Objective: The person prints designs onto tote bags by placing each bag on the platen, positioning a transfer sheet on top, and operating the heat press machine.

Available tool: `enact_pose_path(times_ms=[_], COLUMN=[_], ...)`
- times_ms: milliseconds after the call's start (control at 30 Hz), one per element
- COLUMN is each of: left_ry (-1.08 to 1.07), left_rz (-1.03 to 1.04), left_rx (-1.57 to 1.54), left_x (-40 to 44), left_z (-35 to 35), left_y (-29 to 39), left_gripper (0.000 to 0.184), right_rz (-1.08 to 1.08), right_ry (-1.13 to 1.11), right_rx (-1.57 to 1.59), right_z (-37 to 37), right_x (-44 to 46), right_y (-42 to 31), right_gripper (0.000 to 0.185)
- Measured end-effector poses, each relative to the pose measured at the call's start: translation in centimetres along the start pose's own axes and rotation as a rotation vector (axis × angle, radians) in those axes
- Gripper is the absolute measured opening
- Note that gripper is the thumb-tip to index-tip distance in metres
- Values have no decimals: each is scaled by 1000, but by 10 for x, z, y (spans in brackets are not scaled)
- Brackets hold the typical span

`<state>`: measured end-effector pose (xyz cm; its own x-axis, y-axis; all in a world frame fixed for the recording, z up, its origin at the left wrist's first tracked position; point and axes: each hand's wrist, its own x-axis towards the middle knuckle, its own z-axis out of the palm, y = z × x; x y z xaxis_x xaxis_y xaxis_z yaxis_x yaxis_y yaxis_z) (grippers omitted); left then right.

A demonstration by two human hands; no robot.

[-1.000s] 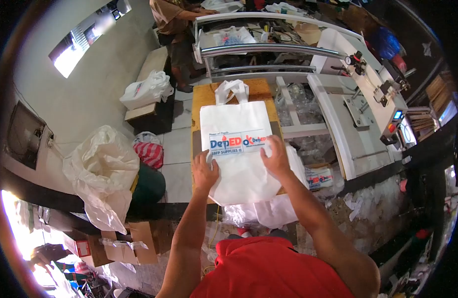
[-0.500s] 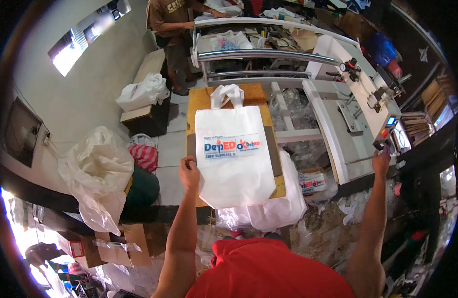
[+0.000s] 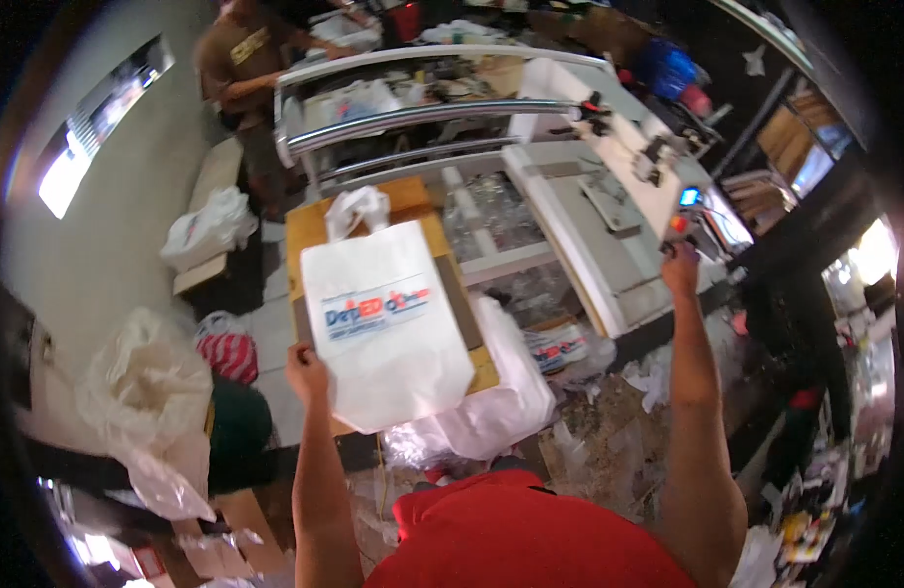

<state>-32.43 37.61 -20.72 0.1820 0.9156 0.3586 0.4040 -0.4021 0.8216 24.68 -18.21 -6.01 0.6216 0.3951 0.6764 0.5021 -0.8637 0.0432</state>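
Observation:
A white cloth bag with blue and red print lies flat on a yellow wooden board, its handles pointing away from me. Just left of the bag, my left hand has its fingers curled in; what they hold, if anything, is hidden. My right hand reaches far right to a dark part at the front corner of the white press machine, below its red button. The fingers are closed there, and the thing gripped is too small to make out.
A co-worker stands beyond the machine's metal rails. White bags lie on a bench at left. Nearer are a large open sack and a green bin. More white bags hang beside the board.
My right hand has left the bag's print and gone to the machine's corner. My left hand has moved off the bag to its left side. The view has turned right.

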Motion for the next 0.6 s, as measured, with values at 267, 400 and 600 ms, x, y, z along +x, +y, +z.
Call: enact_pose_path(times_ms=[267, 400, 600], left_ry=[0, -24, 16], left_rz=[40, -6, 27], left_rx=[33, 65, 119], left_x=[2, 2, 2], left_z=[1, 0, 3], left_y=[-1, 1, 0], left_gripper=[15, 15, 14], right_rz=[102, 123, 57], right_ry=[-93, -145, -11], right_rx=[-47, -34, -73], right_z=[-24, -22, -7], right_x=[6, 6, 4], right_y=[-25, -23, -13], right_gripper=[17, 22, 13])
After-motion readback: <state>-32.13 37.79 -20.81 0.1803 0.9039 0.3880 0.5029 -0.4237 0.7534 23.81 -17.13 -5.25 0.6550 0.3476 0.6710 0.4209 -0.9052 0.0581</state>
